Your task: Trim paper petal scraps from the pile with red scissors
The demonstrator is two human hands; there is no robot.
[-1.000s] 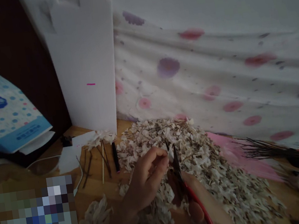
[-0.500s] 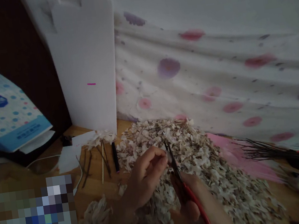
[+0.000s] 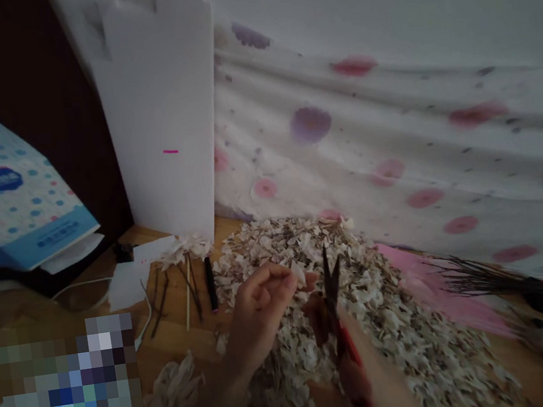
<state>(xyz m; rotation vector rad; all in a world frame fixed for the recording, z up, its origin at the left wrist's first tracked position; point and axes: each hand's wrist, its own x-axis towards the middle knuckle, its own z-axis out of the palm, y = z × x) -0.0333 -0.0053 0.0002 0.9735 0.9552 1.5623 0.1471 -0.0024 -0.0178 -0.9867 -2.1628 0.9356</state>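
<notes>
Between the thumb and fingers of my left hand (image 3: 264,302) is a small whitish petal (image 3: 299,273). My right hand (image 3: 357,360) grips a pair of scissors (image 3: 332,279) with red handles. Their dark blades point up and stand slightly apart, to the right of the petal and clear of it. Some fingers of the right hand reach toward the left fingertips; whether they touch the petal I cannot tell. Under and behind both hands spreads a big heap of dry, pale, petal-like pieces (image 3: 380,299).
A cluster of pale petals (image 3: 174,389) lies left of my forearm. Farther left are thin twigs (image 3: 161,304), a black marker (image 3: 211,284) and white paper (image 3: 128,284). A white board (image 3: 161,104) stands behind. Right of the heap are a pink sheet (image 3: 430,289) and dark thin stems (image 3: 474,276).
The scissors have moved right, away from my left fingertips, and now point more upright with the blades parted. The petal shows more plainly in my left hand. The view has shifted slightly.
</notes>
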